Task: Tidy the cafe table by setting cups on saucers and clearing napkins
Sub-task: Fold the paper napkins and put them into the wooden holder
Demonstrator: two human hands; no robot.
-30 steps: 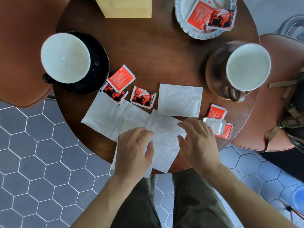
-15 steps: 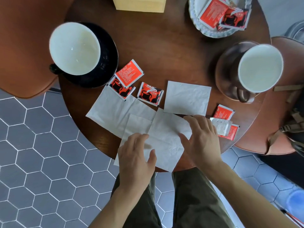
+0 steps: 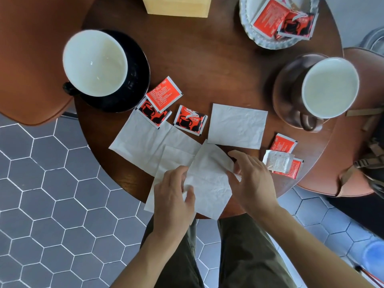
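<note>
Several white napkins lie on the near half of the round wooden table [image 3: 218, 65]. My left hand [image 3: 172, 196] and my right hand [image 3: 251, 179] both pinch the nearest napkin [image 3: 209, 179], whose right corner is lifted and curled. Another napkin [image 3: 145, 144] lies flat to the left, and a folded napkin [image 3: 236, 125] lies behind. A white-lined cup [image 3: 94, 62] stands on a black saucer [image 3: 137, 80] at the left. A second cup [image 3: 330, 87] stands on a brown saucer [image 3: 286, 90] at the right.
Red sugar packets [image 3: 164, 94] lie by the black saucer, more packets [image 3: 284, 154] near the right edge. A white dish [image 3: 249, 34] with packets and a yellow box [image 3: 178, 6] stand at the back. Brown chairs [image 3: 27, 59] flank the table. A bag [image 3: 372, 159] rests on the right chair.
Both hands have closed their fingers on the nearest napkin; its right corner has come up off the table and curled inward.
</note>
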